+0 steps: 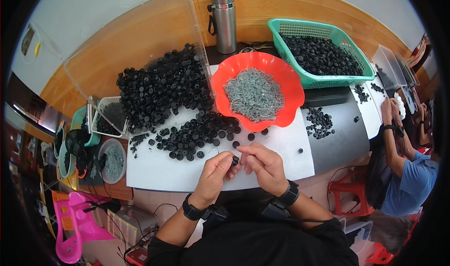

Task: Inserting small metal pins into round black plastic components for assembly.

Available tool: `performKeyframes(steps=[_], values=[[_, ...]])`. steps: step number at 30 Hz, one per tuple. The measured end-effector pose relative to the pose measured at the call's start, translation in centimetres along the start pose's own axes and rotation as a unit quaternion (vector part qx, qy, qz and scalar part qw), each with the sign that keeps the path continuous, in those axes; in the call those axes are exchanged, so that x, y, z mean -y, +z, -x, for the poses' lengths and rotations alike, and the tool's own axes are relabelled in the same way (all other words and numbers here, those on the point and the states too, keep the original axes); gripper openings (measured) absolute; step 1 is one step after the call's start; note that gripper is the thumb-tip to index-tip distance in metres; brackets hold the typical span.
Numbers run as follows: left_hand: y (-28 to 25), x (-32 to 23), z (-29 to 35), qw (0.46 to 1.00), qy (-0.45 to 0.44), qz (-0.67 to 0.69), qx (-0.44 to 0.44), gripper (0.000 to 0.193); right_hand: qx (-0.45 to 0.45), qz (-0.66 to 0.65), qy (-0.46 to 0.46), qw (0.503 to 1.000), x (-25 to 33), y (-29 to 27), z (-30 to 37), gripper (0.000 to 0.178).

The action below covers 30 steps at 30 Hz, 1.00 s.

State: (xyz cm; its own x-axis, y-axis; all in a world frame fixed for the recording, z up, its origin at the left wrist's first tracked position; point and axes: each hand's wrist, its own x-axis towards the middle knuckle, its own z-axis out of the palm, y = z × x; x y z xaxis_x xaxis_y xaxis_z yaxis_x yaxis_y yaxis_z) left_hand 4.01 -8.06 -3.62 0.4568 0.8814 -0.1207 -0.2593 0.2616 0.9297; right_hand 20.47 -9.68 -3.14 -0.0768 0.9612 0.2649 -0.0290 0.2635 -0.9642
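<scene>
Between the thumb and fingers of my left hand (214,176) is a small round black plastic cap (235,161). Close beside it, my right hand (266,168) is closed in a pinch; whatever lies between its fingertips is too small to make out. Just beyond both hands, many loose black caps (192,137) are spread over the white mat (154,174). They run back into a large heap (164,90) in a tipped clear plastic bin (136,32). A scalloped red bowl (291,109) full of thin silvery screws (253,95) stands ahead of my right hand.
At the back right, a green basket (323,82) holds more black parts, and a steel flask (224,25) stands near the wall. Small black pieces (320,123) lie on the dark mat. A co-worker in a blue shirt (412,184) works at the right. A pink stool (77,228) stands lower left.
</scene>
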Motion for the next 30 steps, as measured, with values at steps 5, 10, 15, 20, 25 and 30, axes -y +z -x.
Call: performKeyframes(steps=[5,10,15,20,25,30], values=[[0.1,0.0,0.2,1.0,-0.001,0.001,0.008,0.031,0.055,0.1,-0.083,0.99,0.5,-0.8,-0.8,0.022],[-0.3,0.2,0.0,0.999,-0.002,-0.024,0.035,0.033,0.095,0.077,-0.049,0.991,0.5,-1.5,-1.5,0.022],[-0.5,0.4,-0.2,1.0,-0.004,-0.012,0.019,0.034,0.094,0.163,-0.179,0.966,-0.2,-1.2,-1.6,0.031],[-0.5,0.4,-0.6,0.999,0.004,0.034,0.012,0.034,0.041,0.246,-0.219,0.943,-0.2,0.2,-1.0,0.038],[0.6,-0.5,-0.5,0.996,-0.014,0.056,-0.063,0.031,0.002,0.287,-0.237,0.928,-0.4,1.1,-1.1,0.039],[1.1,0.1,-0.8,0.993,0.006,0.076,-0.085,0.029,-0.052,0.35,-0.244,0.903,-0.5,1.9,-1.2,0.029]])
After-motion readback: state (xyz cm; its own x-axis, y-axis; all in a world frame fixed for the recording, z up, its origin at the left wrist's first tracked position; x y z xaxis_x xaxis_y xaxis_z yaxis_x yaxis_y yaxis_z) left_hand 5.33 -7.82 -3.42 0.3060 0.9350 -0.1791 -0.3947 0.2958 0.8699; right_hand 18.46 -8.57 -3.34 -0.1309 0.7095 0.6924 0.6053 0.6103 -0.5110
